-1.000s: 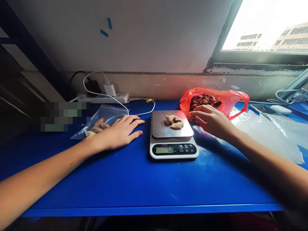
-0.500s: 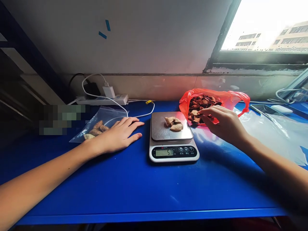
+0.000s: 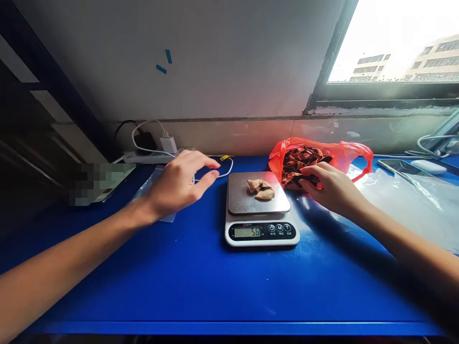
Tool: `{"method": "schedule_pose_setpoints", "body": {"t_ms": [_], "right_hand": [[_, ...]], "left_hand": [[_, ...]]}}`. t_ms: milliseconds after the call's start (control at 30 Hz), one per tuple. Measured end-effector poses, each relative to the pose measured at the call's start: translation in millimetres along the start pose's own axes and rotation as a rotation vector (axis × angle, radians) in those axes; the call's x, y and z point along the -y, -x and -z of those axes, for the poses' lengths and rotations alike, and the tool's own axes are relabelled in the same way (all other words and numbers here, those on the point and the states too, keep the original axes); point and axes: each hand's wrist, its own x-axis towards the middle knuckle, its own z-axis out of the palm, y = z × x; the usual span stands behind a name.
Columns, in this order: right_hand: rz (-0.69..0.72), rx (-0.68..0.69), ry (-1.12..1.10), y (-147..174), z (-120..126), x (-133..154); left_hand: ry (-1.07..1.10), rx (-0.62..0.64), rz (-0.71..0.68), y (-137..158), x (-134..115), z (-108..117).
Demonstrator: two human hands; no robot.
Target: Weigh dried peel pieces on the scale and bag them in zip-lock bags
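A kitchen scale (image 3: pixel 262 234) stands on the blue table; its display reads about 5.6. On its metal plate lie a few pale dried pieces (image 3: pixel 264 193), perhaps slices or shells. My left hand (image 3: pixel 182 181) is raised left of the scale, thumb and fingers apart, holding nothing. Behind it, partly covered, is a clear plastic bag (image 3: pixel 147 184). My right hand (image 3: pixel 333 188) is at the mouth of a red plastic bag (image 3: pixel 278 153) filled with brown curved dried pieces (image 3: pixel 303 157). Its thumb and forefinger are parted over the pieces, with nothing visibly gripped.
A power strip with a white charger (image 3: pixel 168 143) and a white cable (image 3: pixel 224 173) lie along the wall. Clear plastic sheeting (image 3: pixel 412 205), a phone (image 3: pixel 405 166) and a white rounded case (image 3: pixel 428 166) are at the right. A pixelated item (image 3: pixel 96 184) sits at the left.
My left hand has lifted off the clear bag and table. My right thumb and forefinger now show a gap; a pale piece near them is no longer visible. The display went from about 5.8 to 5.6.
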Motion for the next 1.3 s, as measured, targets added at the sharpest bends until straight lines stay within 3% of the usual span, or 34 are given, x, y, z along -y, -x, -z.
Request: {"method": "schedule_pose_setpoints", "body": {"t_ms": [200,367,533,633,700,800,1000,1167,1300], "right_hand": [[0.035,-0.09,-0.057,0,16,26],[0.04,-0.08,-0.067,1,12,27],[-0.012,-0.084,-0.056,-2,21,14],[0.017,-0.096,-0.089,-4,38,18],[0.068,-0.03,-0.125,-2,47,28],[0.177,0.101,-0.201,3,54,51],[0.437,0.332,-0.232,18,68,79],[0.439,0.542,-0.164,28,82,76],[0.452,0.576,-0.138,32,83,73]], "left_hand": [[-0.099,0.313,-0.19,-43,-47,-22],[-0.047,0.385,-0.212,-55,-50,-38],[0.04,0.319,-0.136,-30,-39,-28],[0.134,0.194,-0.1,-4,-31,-17],[0.189,0.091,-0.07,12,-23,-11],[0.247,0.042,-0.022,29,-10,-8],[0.226,-0.041,-0.128,33,-7,-18],[0.216,-0.073,-0.168,38,-16,-22],[0.176,-0.097,-0.192,38,-14,-17]]}}
